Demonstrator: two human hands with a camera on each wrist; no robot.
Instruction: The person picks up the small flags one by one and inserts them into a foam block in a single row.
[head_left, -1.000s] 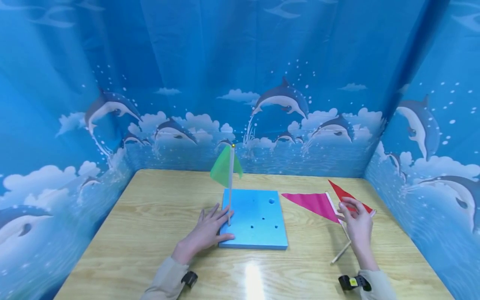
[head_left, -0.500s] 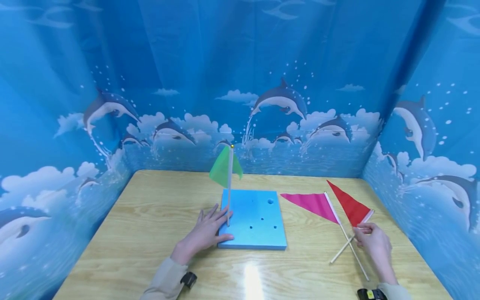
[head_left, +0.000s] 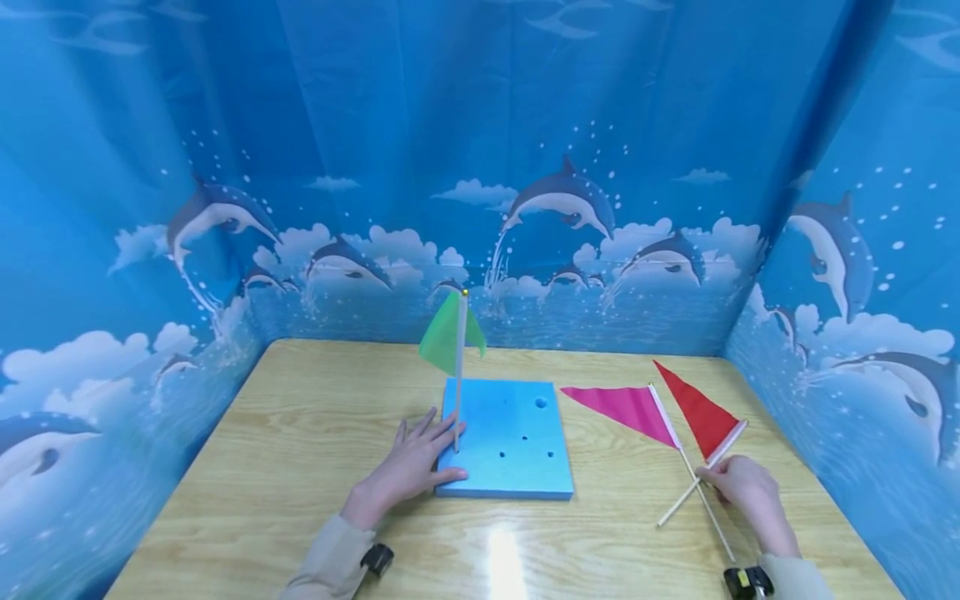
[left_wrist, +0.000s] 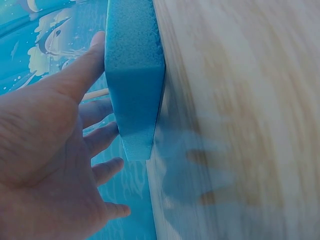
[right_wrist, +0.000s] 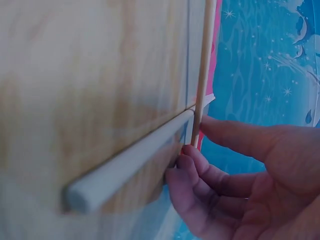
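My left hand (head_left: pixel 407 472) rests with fingers spread on the left edge of a blue foam board (head_left: pixel 517 471). In the left wrist view the thumb and fingertips lie along the upper face of the foam. A green flag (head_left: pixel 441 337) stands upright in a hole near the board's left side. On the right, a red pennant flag (head_left: pixel 697 408) lies with its wooden stick crossing over that of a pink pennant flag (head_left: pixel 622 408). My right hand (head_left: pixel 750 490) pinches the red flag's stick near the crossing, between thumb and fingers in the right wrist view.
The wood-grain table (head_left: pixel 330 400) carries the board and flags. Several small holes dot the board's top. A blue dolphin-printed curtain (head_left: pixel 420 167) encloses the back and both sides.
My right hand has come off from above the flags, moved down and toward me, and taken hold of the red flag's stick. My left hand stays on the board.
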